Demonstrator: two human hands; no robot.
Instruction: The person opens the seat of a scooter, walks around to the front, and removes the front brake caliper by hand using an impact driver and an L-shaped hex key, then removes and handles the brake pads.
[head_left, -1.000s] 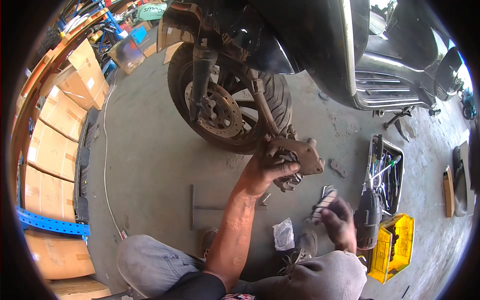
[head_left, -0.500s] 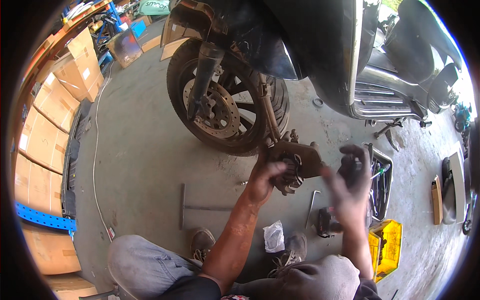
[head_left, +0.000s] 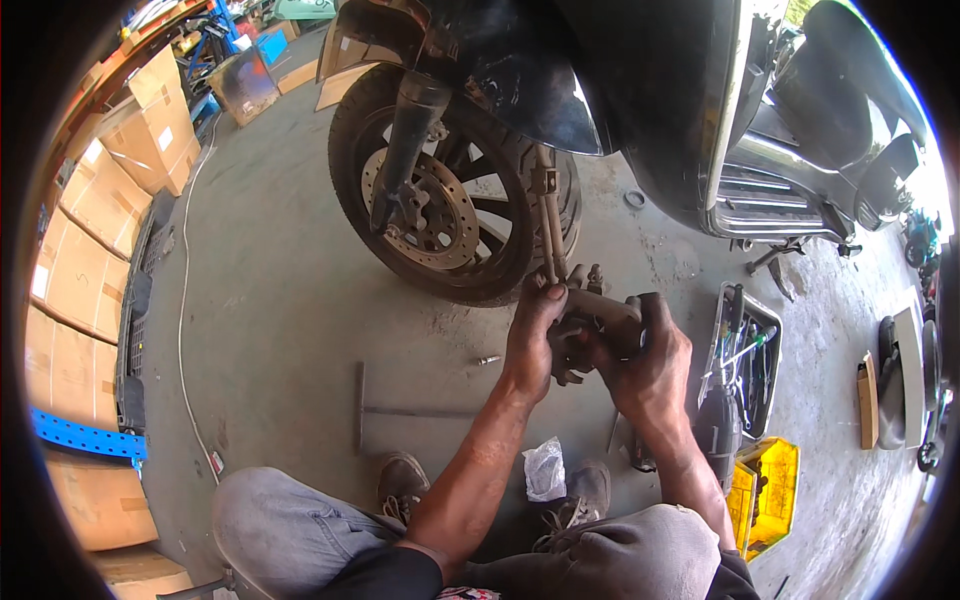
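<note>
A dirty brake caliper (head_left: 606,312) is held up between my hands in front of the scooter's front wheel (head_left: 350,160). My left hand (head_left: 530,345) grips its left side, thumb on top near the brake hose (head_left: 551,222). My right hand (head_left: 655,365) is closed round the right side, with the thumb up along the edge and the fingers tucked underneath. Whether a small part sits under those fingers is hidden. Beyond the caliper, the drilled brake disc (head_left: 458,215) shows on the wheel beside the fork leg (head_left: 412,130).
An open tool tray (head_left: 768,395) and a yellow bin (head_left: 785,490) stand to my right, with a power tool (head_left: 717,425) beside them. A T-shaped bar (head_left: 362,405), a bolt (head_left: 488,360) and a clear plastic bag (head_left: 545,472) lie on the floor. Cardboard boxes (head_left: 85,270) line the left.
My right hand, raised and apart from the caliper before, has come left and closed on it. My left hand keeps its hold, its thumb now higher. The caliper has tilted a little.
</note>
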